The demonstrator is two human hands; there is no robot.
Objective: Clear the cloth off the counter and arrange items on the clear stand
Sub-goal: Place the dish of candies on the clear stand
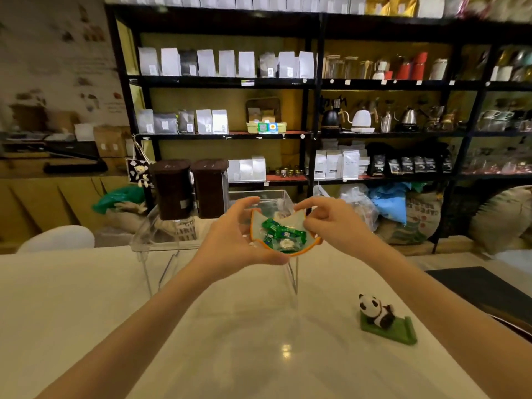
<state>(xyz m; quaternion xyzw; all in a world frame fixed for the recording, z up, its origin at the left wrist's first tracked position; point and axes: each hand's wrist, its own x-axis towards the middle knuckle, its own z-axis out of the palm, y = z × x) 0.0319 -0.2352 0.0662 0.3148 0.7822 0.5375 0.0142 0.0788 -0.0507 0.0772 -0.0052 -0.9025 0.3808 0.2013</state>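
I hold a small cat-shaped dish (299,224) with an orange rim, filled with green wrapped candies (283,234), in both hands. My left hand (236,234) grips its left side and underside, while my right hand (331,223) pinches its right rim. The dish hovers over the right part of the clear stand (161,240), which rests on the white counter (230,341). Two dark brown canisters (172,188) stand on the stand's left and middle. No cloth is visible on the counter.
A panda figure on a green base (383,321) sits on the counter at the right. A dark tray (483,289) lies at the right edge. Behind the counter are shelves (224,82) of bags and kettles, with sacks on the floor.
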